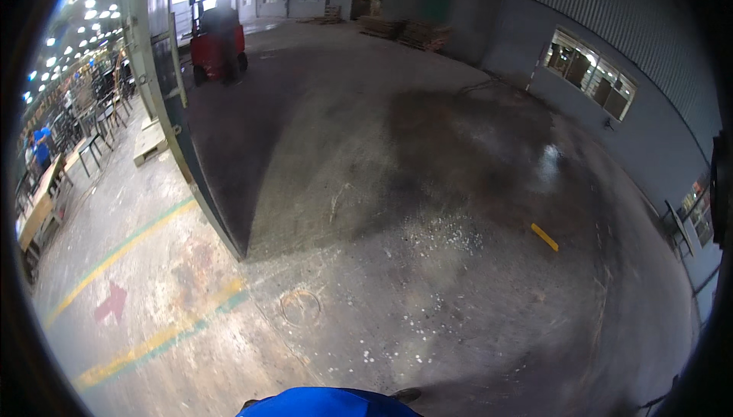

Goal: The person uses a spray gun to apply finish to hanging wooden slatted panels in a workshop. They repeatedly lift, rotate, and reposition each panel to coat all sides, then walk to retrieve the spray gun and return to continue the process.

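Neither of my hands shows in the head view, so what they hold or touch is hidden. At the lower edge is my own blue clothing [328,403], with a dark shape, perhaps a shoe tip [407,395], poking out beside it. Around me spreads a worn concrete floor [359,264] with pale specks and a round mark. A short yellow strip [544,237] lies on the floor to the right.
A tall metal door or partition [172,96] stands at left. Beyond it are a red forklift [214,51] and stacked pallets [416,34]. Left of it run a painted lane [137,352], workbenches [38,218] and a person in blue [40,146]. A wall window [589,74] is at right.
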The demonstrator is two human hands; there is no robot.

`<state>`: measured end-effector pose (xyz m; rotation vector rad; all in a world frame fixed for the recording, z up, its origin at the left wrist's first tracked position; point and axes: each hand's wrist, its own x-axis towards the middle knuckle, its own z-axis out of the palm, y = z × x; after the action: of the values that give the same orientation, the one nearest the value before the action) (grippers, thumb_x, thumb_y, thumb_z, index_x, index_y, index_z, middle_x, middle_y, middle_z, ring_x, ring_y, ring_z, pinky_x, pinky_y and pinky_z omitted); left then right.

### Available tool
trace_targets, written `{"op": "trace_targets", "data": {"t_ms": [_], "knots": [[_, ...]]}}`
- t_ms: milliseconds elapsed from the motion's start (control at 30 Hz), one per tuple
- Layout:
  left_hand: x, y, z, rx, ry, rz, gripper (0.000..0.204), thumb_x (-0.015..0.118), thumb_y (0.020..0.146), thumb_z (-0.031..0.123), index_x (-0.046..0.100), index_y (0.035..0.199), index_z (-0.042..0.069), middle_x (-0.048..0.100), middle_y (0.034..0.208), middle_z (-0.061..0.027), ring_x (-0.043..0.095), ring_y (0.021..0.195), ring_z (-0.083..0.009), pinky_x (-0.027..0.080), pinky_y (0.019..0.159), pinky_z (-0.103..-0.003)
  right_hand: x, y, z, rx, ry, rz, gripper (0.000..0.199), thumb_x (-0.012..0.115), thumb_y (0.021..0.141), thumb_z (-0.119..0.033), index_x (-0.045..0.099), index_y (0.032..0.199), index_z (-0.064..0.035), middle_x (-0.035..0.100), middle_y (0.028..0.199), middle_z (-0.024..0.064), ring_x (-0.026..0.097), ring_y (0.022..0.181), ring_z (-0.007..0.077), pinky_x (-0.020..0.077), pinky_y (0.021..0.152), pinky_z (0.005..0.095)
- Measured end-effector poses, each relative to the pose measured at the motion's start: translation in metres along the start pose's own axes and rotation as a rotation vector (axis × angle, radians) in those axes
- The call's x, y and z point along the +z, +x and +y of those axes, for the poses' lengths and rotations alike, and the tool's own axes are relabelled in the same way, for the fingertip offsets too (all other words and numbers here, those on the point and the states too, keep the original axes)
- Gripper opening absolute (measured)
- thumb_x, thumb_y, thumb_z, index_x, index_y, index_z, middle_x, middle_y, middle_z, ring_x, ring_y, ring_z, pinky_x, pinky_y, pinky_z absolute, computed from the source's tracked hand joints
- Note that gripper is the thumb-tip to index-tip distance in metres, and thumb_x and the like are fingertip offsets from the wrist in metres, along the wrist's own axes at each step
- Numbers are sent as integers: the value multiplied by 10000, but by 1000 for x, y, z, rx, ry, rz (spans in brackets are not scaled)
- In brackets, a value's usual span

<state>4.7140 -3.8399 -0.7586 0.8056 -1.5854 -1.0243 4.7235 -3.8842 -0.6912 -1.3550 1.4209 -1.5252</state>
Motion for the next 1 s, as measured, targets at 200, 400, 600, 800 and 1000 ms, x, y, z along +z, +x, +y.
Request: {"op": "trace_targets", "data": {"t_ms": [200,400,600,800,1000], "knots": [[-66,-88,18,31,-35,-46,233,649,874,200,691,1015,20,698,990,-224,672,937,-364,542,858,-463,60,-94,-30,-3,0,51,661,339,1120,-400,239,1614,28,267,1675,195,274,1536,329,192,1270,440],[-128,-112,8,66,-74,-104,221,648,862,191,700,1003,30,703,983,-212,676,935,-351,548,861,-455,118,-125,-41,-16,-14,112,662,340,1120,-404,241,1614,26,270,1673,195,277,1534,330,195,1269,441],[-177,-128,18,66,-91,-94,209,647,851,182,709,992,40,709,976,-201,680,933,-338,555,863,-448,166,-154,-70,-12,-20,132,664,341,1119,-407,242,1615,24,274,1672,194,280,1533,331,198,1268,441],[-131,-201,78,132,-142,-125,200,647,839,173,717,980,49,715,968,-190,684,931,-325,561,866,-440,109,-245,-89,-24,47,202,666,343,1118,-410,244,1615,22,277,1671,193,283,1531,332,201,1267,442],[-154,-317,140,187,-85,102,313,602,963,227,682,1121,-32,696,1137,-269,676,1046,-395,512,902,-470,-5,-403,-111,17,247,279,668,344,1117,-414,245,1616,19,280,1670,193,286,1529,333,204,1267,442]]}}
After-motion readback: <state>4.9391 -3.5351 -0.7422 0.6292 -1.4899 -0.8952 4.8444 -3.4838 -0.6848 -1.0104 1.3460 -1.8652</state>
